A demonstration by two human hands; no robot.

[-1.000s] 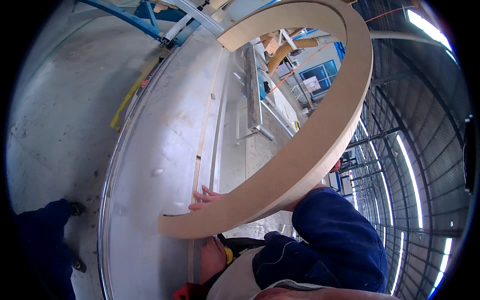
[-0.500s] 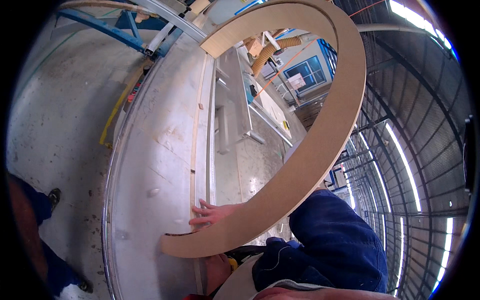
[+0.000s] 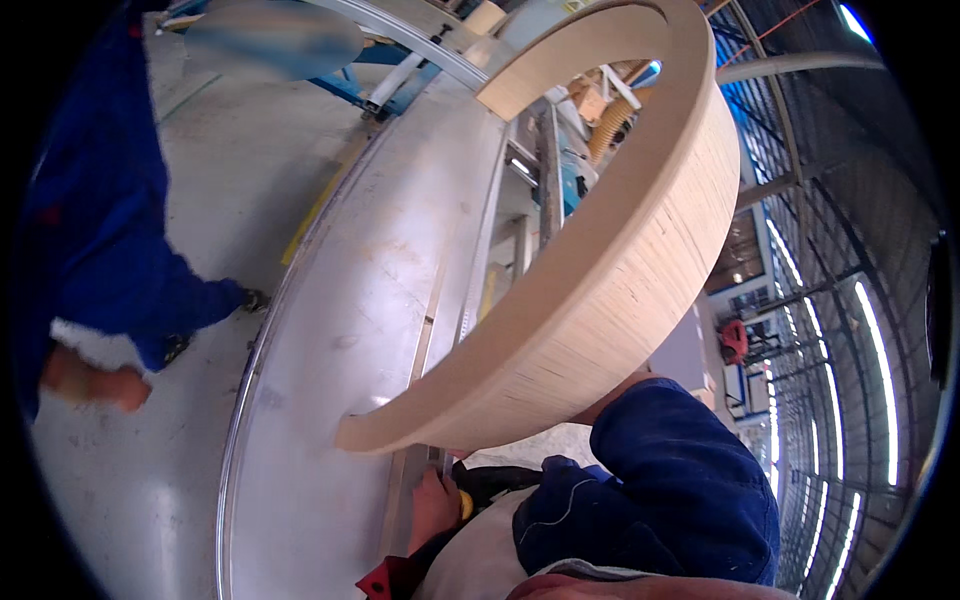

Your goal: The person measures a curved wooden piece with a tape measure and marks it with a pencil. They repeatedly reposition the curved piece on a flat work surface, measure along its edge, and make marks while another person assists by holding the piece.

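A large curved piece of pale laminated wood [image 3: 640, 290], like part of a ring, stands over the metal table [image 3: 330, 350]. Its near end meets the tabletop and its far end is by the table's far edge. My left hand [image 3: 435, 505] is low beside the near end, on the table's right side; its fingers are mostly hidden, so I cannot tell whether it grips. My right arm, in a blue sleeve [image 3: 680, 450], reaches behind the curved wood. That hand is hidden there; only a bit of bare forearm [image 3: 612, 398] shows.
A person in dark blue work clothes [image 3: 110, 240] stands left of the table, one hand [image 3: 125, 388] hanging low. A metal rail [image 3: 410, 40] crosses the far end, near blue framing [image 3: 400, 95]. A yellow ribbed hose [image 3: 612, 128] lies beyond the curve.
The curved wood has turned, so its broad outer face now shows. My right hand, earlier spread on the table, has gone behind the wood. The other person has come further into view.
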